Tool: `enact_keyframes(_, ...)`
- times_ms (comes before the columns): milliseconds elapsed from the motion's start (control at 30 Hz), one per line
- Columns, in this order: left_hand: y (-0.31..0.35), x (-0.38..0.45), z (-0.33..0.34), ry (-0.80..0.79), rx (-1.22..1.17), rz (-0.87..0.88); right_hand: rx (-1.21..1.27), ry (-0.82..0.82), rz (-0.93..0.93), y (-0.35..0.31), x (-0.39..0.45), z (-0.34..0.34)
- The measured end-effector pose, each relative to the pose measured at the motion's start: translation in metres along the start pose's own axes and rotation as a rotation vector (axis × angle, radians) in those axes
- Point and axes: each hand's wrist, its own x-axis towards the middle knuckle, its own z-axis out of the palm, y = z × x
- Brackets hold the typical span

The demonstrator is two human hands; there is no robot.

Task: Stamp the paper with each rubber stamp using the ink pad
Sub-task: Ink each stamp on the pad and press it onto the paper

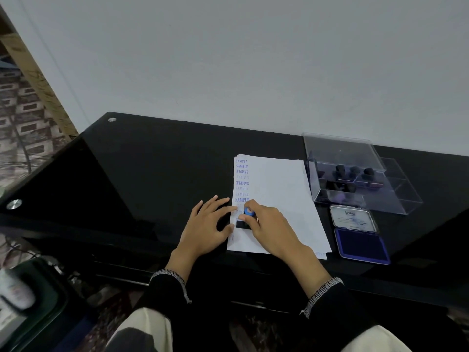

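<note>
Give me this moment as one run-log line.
right hand: presses stamp on paper | left hand: flat, steadying paper edge | ink pad: open, right of paper

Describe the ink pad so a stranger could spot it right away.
On the black table, look right of the white paper, just in front of the clear plastic box. The ink pad lies open there, the only flat blue-rimmed tin with dark ink.
</note>
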Motion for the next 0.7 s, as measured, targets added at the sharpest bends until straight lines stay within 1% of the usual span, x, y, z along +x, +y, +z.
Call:
enact_keyframes(500, 0.002, -0.001, 0.000, 0.025, -0.028, -0.002, -0.047, 0.027, -0.051, 0.001, 0.000, 0.006)
enact_keyframes(700, 0.002, -0.001, -0.001, 0.024, -0.027, -0.005, -0.044, 0.039, -0.041, 0.002, -0.002, 0.010)
